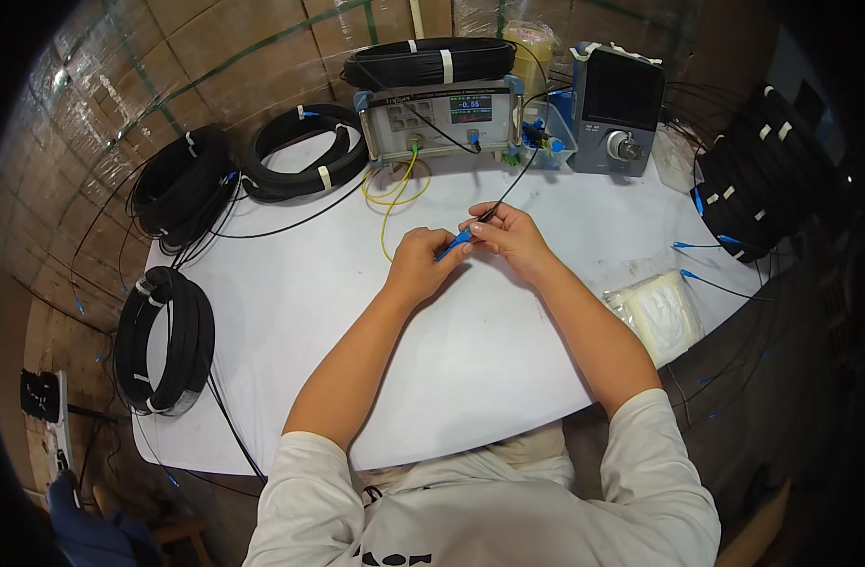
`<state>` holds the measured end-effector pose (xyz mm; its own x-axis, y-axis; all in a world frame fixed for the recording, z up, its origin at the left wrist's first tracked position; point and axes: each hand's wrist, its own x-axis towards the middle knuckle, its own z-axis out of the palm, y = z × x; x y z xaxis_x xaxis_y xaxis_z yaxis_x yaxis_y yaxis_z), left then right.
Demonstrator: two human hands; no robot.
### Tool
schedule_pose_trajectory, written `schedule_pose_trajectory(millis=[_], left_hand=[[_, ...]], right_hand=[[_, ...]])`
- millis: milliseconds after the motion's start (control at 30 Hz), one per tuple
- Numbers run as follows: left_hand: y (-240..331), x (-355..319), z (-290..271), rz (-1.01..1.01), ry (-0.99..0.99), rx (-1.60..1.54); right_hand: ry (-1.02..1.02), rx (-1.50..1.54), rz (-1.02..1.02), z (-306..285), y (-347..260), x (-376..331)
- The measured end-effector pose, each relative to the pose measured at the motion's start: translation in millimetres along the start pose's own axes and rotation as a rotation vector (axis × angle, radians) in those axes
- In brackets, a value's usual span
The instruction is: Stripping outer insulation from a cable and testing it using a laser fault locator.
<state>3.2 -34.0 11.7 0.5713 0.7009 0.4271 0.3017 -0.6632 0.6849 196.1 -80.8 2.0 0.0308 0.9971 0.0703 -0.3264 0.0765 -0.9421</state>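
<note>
Both my hands meet over the middle of the white table [470, 359]. My left hand [418, 265] and my right hand [503, 236] together pinch a small blue cable connector [454, 247]. A thin black cable [513, 189] runs from my right fingertips up toward the grey test instrument [442, 111] at the back. A yellow cable [395, 194] loops from that instrument's front down to near my left hand.
Black cable coils lie at the left [163, 345], back left [182, 184], [305, 151], on the instrument [428, 61] and at the right [744, 194]. A second grey device with a knob [617, 109] stands back right. A clear bag of white pieces [655, 312] lies right.
</note>
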Motion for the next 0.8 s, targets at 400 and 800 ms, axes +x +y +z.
schedule_pose_trajectory(millis=[400, 800], left_hand=[[-0.9, -0.9, -1.9, 0.016, -0.021, 0.030], [-1.5, 0.2, 2.1, 0.027, 0.045, -0.009]], right_hand=[[0.032, -0.020, -0.029, -1.4, 4.2, 1.9], [0.010, 0.031, -0.026, -2.3, 6.9, 0.5]])
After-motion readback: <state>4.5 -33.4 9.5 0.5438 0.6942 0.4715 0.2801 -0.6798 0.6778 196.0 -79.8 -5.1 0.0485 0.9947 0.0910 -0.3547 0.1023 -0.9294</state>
